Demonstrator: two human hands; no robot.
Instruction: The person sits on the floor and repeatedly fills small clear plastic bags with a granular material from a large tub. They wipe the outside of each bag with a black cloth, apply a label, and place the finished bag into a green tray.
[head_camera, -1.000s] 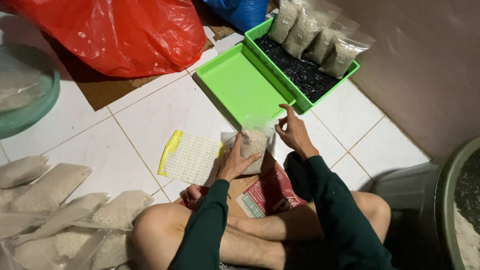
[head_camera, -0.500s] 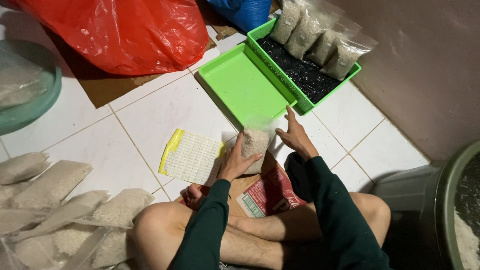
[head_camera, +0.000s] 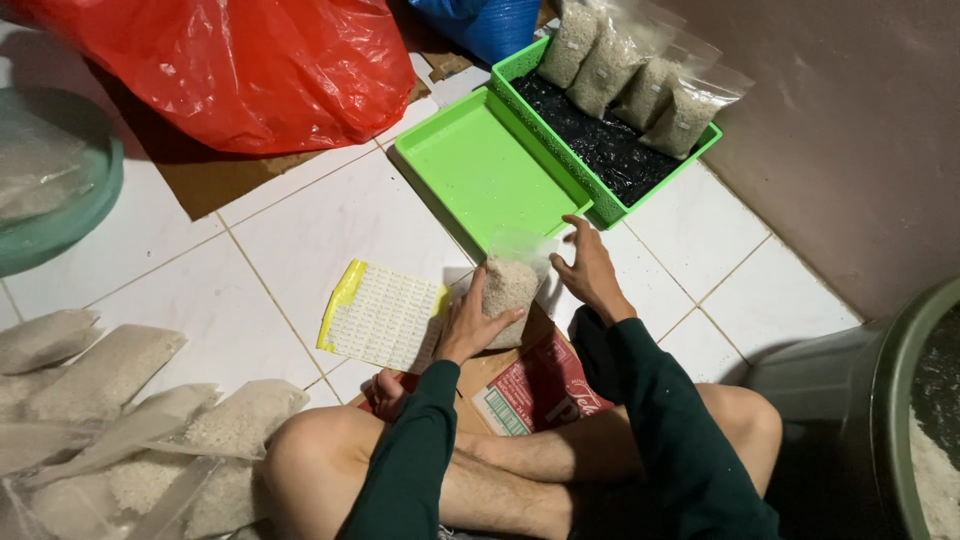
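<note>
A small clear bag of rice (head_camera: 510, 290) stands upright on the tiled floor (head_camera: 330, 225), just in front of the near corner of the flat green tray (head_camera: 480, 170). The left hand (head_camera: 468, 325) grasps the bag's lower side, fingers wrapped around it. The right hand (head_camera: 590, 272) hovers open just right of the bag, fingers spread, close to the tray's edge. Behind the tray a green basket (head_camera: 610, 205) holds filled bags. Left of the bag lies a yellow-edged sheet (head_camera: 385, 315), with bare tiles beyond it.
</note>
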